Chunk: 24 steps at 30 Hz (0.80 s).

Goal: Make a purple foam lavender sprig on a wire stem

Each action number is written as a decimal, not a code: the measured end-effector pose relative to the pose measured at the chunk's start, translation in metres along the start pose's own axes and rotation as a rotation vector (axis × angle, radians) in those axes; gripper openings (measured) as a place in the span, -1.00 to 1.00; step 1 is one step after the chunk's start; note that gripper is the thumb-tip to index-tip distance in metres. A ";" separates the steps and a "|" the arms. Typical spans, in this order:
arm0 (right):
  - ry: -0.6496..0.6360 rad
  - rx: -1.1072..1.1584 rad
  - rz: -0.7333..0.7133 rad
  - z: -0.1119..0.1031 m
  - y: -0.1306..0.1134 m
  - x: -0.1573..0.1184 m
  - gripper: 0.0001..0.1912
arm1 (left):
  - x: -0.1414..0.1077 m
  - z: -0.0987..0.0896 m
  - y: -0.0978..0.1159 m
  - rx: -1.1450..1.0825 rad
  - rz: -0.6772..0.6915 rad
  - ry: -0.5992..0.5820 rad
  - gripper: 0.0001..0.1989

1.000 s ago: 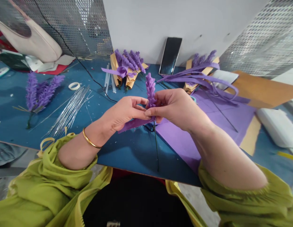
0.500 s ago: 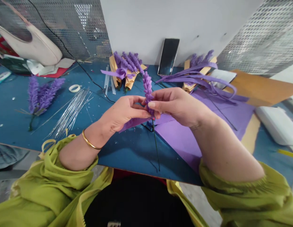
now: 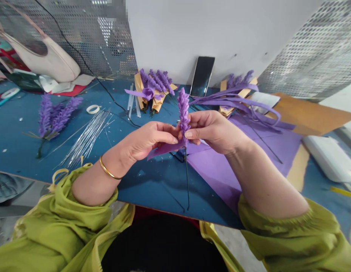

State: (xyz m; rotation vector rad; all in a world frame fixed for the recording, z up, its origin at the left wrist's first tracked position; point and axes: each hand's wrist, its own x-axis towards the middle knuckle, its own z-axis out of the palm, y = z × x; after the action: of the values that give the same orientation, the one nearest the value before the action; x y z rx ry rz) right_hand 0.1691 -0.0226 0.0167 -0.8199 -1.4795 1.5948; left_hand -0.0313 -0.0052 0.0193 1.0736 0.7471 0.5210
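Straightening from its leftward lean, a purple flower [image 3: 183, 107] is standing upright above the worktop [image 3: 153, 185], its stem [image 3: 187, 177] pointing toward the front edge. Right hand [image 3: 216, 132] is pinching its base; left hand [image 3: 148, 141] is clamping a purple strip [image 3: 162, 150], apparently partly unwound.

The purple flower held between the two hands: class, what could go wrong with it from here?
First, the purple strip in the left hand appears to run to the base of the purple flower; if that pinch eased, it might slacken or unwind. Second, the thin dark stem hangs free below the right hand, so a knock could bend it. Third, squeezing too hard might crush the flower's small petals.
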 end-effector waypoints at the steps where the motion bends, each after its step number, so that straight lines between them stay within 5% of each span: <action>1: -0.003 -0.003 -0.001 0.000 0.000 0.000 -0.75 | 0.000 0.000 0.000 0.020 -0.001 -0.005 -0.91; 17: -0.047 -0.042 0.035 -0.002 0.003 -0.001 -0.72 | -0.001 -0.001 -0.002 0.157 -0.008 -0.028 -0.95; 24: 0.138 -0.163 0.036 0.016 -0.010 -0.004 -0.68 | 0.000 -0.001 -0.003 0.210 0.030 0.067 -0.94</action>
State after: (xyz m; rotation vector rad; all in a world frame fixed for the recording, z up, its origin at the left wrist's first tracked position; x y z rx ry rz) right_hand 0.1583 -0.0342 0.0280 -1.0328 -1.5162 1.4264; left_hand -0.0320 -0.0061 0.0165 1.2684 0.8596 0.5141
